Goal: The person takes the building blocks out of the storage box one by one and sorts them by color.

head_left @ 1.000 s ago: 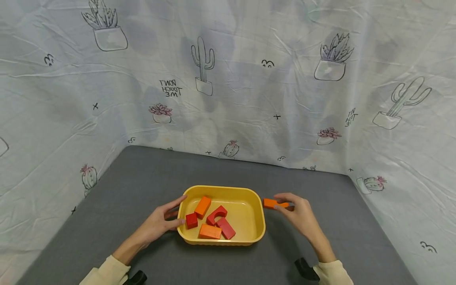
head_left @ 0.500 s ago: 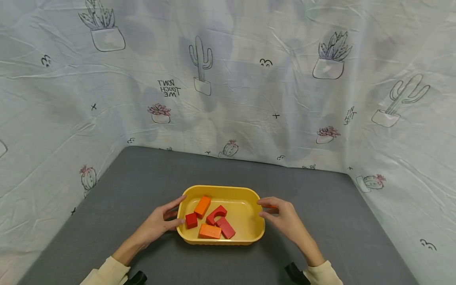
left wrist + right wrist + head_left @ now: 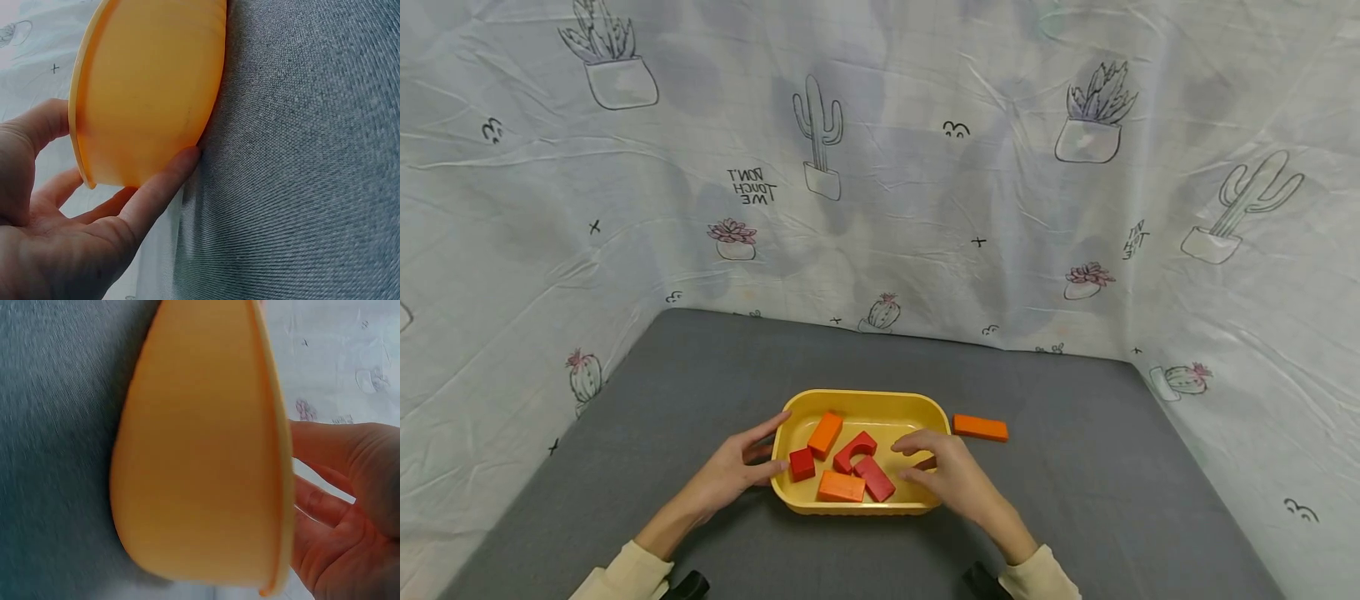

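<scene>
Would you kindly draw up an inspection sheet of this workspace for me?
Surface: grey tabletop, plain and matte.
Job's things: yellow tray holding one orange block at the back, another orange block at the front, a red cube, a red arch and a red block; a third orange block lies outside, by the tray's right end.
Clutter: nothing seen.
Left grip: holds the tray's left end.
Right grip: over the tray's right part, nothing seen held.
Cables: nothing seen.
Surroundings: pale sheet printed with potted cacti.
</scene>
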Action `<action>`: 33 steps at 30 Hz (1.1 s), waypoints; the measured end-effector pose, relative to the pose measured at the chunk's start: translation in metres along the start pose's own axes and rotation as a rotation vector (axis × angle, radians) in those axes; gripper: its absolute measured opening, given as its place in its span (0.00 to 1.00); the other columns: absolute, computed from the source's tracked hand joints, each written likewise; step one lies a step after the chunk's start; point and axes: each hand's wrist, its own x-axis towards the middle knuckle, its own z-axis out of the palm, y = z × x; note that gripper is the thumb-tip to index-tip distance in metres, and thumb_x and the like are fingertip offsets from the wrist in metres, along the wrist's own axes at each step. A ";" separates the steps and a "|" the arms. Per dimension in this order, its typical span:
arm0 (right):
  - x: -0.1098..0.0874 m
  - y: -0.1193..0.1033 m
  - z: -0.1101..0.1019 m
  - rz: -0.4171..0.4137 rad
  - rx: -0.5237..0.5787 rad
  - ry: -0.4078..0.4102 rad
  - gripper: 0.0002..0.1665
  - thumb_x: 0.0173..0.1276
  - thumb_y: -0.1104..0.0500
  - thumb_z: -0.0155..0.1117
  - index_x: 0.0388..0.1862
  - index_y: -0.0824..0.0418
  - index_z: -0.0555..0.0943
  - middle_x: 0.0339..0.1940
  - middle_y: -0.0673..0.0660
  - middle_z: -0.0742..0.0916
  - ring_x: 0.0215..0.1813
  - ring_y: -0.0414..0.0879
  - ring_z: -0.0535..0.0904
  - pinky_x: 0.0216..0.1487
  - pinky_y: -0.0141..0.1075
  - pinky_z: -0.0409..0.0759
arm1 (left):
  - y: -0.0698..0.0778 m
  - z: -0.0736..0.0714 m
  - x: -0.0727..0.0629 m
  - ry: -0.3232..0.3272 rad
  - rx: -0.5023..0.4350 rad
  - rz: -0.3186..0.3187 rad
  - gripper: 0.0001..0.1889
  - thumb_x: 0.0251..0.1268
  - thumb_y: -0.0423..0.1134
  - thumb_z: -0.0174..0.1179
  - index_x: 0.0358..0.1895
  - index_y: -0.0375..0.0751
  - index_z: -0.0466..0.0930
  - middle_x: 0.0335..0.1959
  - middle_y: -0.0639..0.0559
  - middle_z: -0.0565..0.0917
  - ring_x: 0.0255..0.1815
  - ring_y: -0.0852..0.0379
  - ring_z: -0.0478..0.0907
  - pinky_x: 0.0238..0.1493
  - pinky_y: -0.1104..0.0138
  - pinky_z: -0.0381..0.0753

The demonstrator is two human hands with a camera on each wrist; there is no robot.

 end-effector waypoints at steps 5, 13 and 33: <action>0.007 -0.003 0.013 -0.006 0.002 -0.069 0.17 0.58 0.67 0.73 0.49 0.64 0.85 0.47 0.58 0.86 0.48 0.54 0.83 0.41 0.29 0.84 | -0.001 -0.001 0.000 -0.006 -0.016 0.006 0.39 0.61 0.36 0.68 0.76 0.51 0.61 0.76 0.38 0.56 0.67 0.33 0.65 0.47 0.57 0.85; 0.020 -0.004 0.034 -0.006 -0.039 -0.139 0.18 0.56 0.64 0.76 0.47 0.59 0.87 0.43 0.52 0.88 0.43 0.42 0.82 0.41 0.28 0.82 | 0.000 -0.001 -0.002 -0.001 -0.005 -0.008 0.39 0.61 0.37 0.68 0.76 0.52 0.61 0.76 0.38 0.56 0.67 0.33 0.65 0.47 0.56 0.84; 0.045 -0.018 0.049 -0.015 -0.271 -0.289 0.17 0.54 0.62 0.79 0.43 0.54 0.88 0.36 0.41 0.85 0.33 0.35 0.74 0.37 0.22 0.76 | -0.003 -0.003 -0.001 -0.021 -0.017 0.026 0.39 0.61 0.37 0.68 0.76 0.50 0.61 0.76 0.37 0.56 0.66 0.34 0.66 0.48 0.57 0.84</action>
